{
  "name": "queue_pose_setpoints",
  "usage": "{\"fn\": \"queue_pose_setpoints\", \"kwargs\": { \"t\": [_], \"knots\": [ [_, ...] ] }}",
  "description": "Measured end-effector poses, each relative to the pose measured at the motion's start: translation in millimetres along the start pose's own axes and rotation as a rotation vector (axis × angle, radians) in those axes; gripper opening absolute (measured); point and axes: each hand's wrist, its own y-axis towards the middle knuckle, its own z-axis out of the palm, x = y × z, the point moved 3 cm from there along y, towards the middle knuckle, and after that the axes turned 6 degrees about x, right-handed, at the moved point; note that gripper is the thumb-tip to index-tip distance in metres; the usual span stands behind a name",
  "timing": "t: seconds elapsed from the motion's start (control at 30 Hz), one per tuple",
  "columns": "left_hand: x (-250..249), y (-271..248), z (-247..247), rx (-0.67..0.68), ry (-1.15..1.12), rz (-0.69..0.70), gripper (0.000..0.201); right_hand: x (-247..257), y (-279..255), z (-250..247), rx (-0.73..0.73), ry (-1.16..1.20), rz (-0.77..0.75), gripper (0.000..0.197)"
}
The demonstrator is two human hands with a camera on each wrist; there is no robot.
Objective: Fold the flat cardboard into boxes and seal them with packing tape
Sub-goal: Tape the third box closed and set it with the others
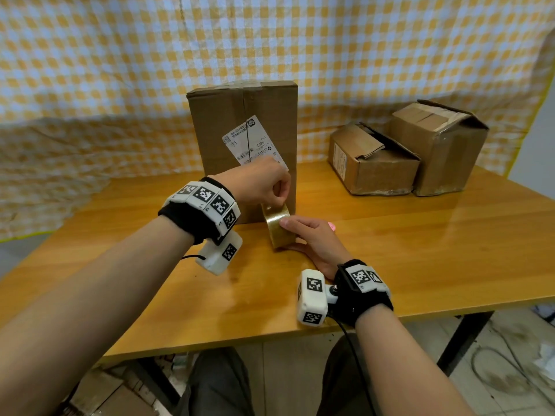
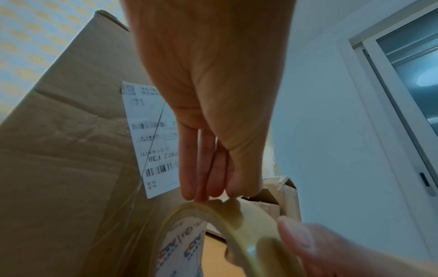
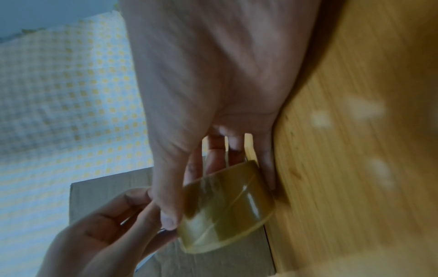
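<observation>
A roll of clear brownish packing tape (image 1: 277, 228) stands on its edge on the wooden table (image 1: 420, 250), just in front of a tall, taped-up cardboard box (image 1: 228, 121) with a white shipping label. My right hand (image 1: 312, 235) grips the roll from the right, thumb on its outer face and fingers behind it. My left hand (image 1: 277, 199) comes down from above and pinches at the top of the roll. In the left wrist view the left fingertips (image 2: 189, 193) meet the tape roll (image 2: 239, 223). In the right wrist view the tape roll (image 3: 227, 202) lies in the right hand (image 3: 213, 93).
Two smaller, worn cardboard boxes (image 1: 372, 166) (image 1: 438, 145) sit side by side at the back right of the table. A yellow-and-white checked cloth (image 1: 90, 70) hangs behind and drapes at the left. The table's front edge is near my wrists.
</observation>
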Motion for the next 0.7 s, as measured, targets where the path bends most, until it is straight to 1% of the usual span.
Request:
{"fn": "queue_pose_setpoints", "kwargs": {
  "t": [0.13, 0.2, 0.33, 0.43, 0.53, 0.63, 0.67, 0.7],
  "knots": [
    [22, -5, 3, -0.01, -0.134, -0.082, 0.015, -1, 2, 1, 0.052, -0.041, -0.009, 0.023],
    [32, -12, 3, -0.047, -0.235, -0.113, 0.013, -1, 4, -2, 0.03, -0.039, -0.041, 0.02],
    [37, -25, 11, -0.137, -0.473, -0.135, 0.008, 3, 3, -5, -0.028, -0.066, -0.098, 0.01],
    [37, -30, 15, -0.187, -0.567, -0.136, 0.007, 4, 3, -4, -0.047, -0.098, -0.114, 0.015],
    [37, -34, 17, -0.24, -0.609, -0.12, 0.006, 4, 4, -2, -0.071, -0.111, -0.136, 0.018],
    [38, -37, 25, -0.216, -0.649, -0.152, 0.005, 0, 7, 1, -0.089, -0.139, -0.14, 0.009],
    [39, -39, 28, -0.186, -0.717, -0.171, 0.004, 0, 8, 2, -0.09, -0.15, -0.133, 0.006],
    [40, -41, 31, -0.155, -0.791, -0.186, 0.008, -2, 9, 2, -0.089, -0.156, -0.13, 0.007]
  ]
}}
